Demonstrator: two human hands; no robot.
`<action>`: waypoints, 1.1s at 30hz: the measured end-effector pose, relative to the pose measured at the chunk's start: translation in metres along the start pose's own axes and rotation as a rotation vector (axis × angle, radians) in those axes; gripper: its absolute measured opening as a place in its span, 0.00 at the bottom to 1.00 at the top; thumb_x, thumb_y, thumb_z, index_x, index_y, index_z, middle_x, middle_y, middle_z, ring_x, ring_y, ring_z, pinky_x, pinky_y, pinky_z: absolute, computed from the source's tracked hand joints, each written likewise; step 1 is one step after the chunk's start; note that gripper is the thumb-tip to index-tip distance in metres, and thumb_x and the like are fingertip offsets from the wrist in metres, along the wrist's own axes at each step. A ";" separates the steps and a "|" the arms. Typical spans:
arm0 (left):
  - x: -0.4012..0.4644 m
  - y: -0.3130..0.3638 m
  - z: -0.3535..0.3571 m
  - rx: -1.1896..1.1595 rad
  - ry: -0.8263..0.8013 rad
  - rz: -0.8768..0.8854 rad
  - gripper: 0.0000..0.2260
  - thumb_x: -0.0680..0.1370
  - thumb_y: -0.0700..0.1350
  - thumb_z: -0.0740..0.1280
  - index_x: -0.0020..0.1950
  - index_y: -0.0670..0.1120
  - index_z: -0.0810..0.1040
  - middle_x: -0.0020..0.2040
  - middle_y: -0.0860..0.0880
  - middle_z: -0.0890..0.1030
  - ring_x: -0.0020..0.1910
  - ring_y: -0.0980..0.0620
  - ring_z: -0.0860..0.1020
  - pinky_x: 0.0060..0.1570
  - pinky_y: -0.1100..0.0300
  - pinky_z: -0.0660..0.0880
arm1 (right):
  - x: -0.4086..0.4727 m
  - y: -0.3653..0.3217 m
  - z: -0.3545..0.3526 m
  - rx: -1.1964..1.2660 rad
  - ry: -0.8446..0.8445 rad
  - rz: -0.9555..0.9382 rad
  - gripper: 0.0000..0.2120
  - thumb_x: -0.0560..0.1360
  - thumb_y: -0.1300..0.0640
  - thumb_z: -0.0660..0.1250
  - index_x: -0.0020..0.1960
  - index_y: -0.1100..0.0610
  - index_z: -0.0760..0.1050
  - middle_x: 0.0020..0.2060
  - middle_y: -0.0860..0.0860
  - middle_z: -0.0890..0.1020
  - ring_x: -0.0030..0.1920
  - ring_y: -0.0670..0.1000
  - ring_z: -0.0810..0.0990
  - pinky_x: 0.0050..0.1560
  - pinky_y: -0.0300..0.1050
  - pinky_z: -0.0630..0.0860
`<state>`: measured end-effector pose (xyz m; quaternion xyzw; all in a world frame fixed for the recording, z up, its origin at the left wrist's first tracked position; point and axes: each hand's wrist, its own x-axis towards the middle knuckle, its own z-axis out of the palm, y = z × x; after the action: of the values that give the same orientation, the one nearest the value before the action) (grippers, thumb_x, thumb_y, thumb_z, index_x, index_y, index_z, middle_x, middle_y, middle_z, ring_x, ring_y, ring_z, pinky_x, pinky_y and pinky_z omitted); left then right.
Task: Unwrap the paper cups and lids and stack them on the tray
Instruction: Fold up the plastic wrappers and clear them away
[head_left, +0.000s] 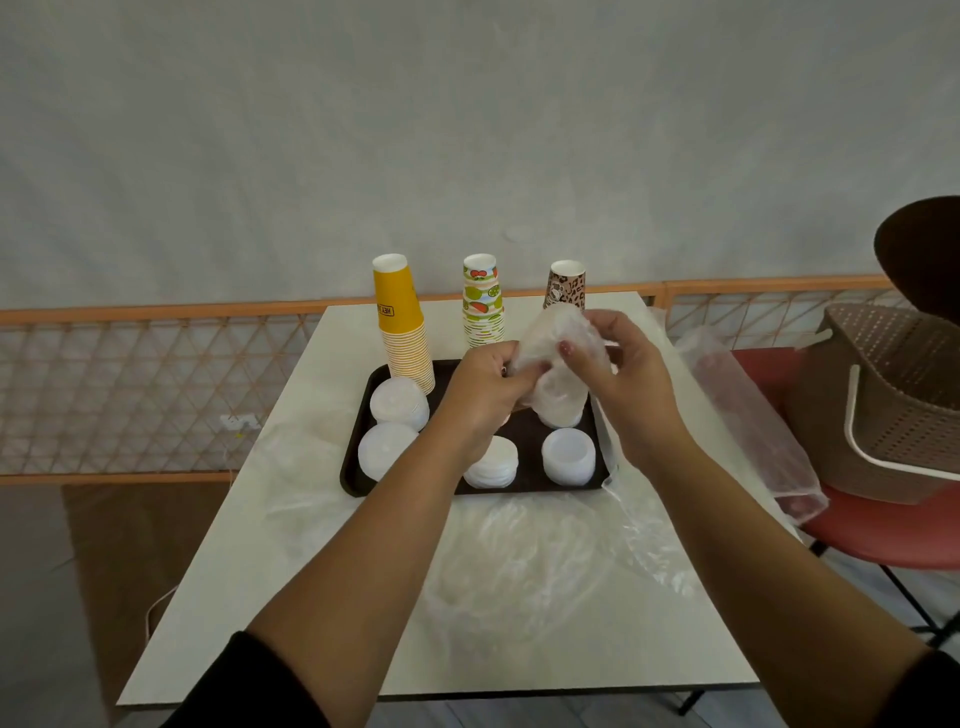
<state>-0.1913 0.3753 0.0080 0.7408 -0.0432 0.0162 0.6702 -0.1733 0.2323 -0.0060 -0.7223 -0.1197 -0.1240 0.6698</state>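
Note:
A dark tray (358, 462) sits on the white table. At its back stand upturned cup stacks: yellow (402, 322), fruit-printed (483, 301) and leopard-printed (567, 285). Several white lid piles (397, 402) lie on the tray. Above the tray's back right, both hands hold a stack of lids in clear plastic wrap (558, 353). My left hand (485, 387) grips the wrap at its left side. My right hand (621, 358) pinches the wrap near the top. The stack's lower end touches or hovers just over the tray.
Empty clear plastic wraps (514, 561) lie on the table in front of and left of the tray. Another long wrap (748, 415) hangs off the right edge. A brown woven basket (893, 405) sits on a red chair (878, 530) at right.

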 end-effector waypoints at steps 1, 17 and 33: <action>0.000 0.000 0.000 -0.039 -0.014 -0.019 0.10 0.77 0.39 0.66 0.59 0.42 0.78 0.53 0.41 0.82 0.54 0.44 0.81 0.50 0.55 0.80 | 0.001 0.001 -0.001 -0.038 -0.002 0.015 0.17 0.73 0.55 0.72 0.59 0.48 0.72 0.55 0.50 0.78 0.54 0.48 0.78 0.52 0.45 0.77; 0.016 -0.006 0.016 -0.143 -0.012 0.106 0.26 0.69 0.21 0.57 0.24 0.48 0.77 0.44 0.52 0.80 0.41 0.64 0.79 0.39 0.65 0.77 | -0.010 -0.002 -0.033 0.278 -0.131 0.182 0.09 0.76 0.53 0.65 0.47 0.59 0.72 0.47 0.54 0.77 0.49 0.54 0.78 0.41 0.46 0.81; -0.006 -0.057 0.195 0.112 -0.472 0.199 0.12 0.71 0.35 0.73 0.37 0.49 0.72 0.37 0.44 0.76 0.36 0.51 0.76 0.43 0.51 0.78 | -0.120 0.044 -0.193 0.104 0.346 0.208 0.11 0.72 0.70 0.67 0.47 0.56 0.78 0.40 0.47 0.83 0.41 0.47 0.80 0.45 0.38 0.79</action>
<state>-0.1987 0.1870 -0.0685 0.7520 -0.2702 -0.0889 0.5946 -0.2754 0.0361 -0.0738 -0.6630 0.0659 -0.1702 0.7260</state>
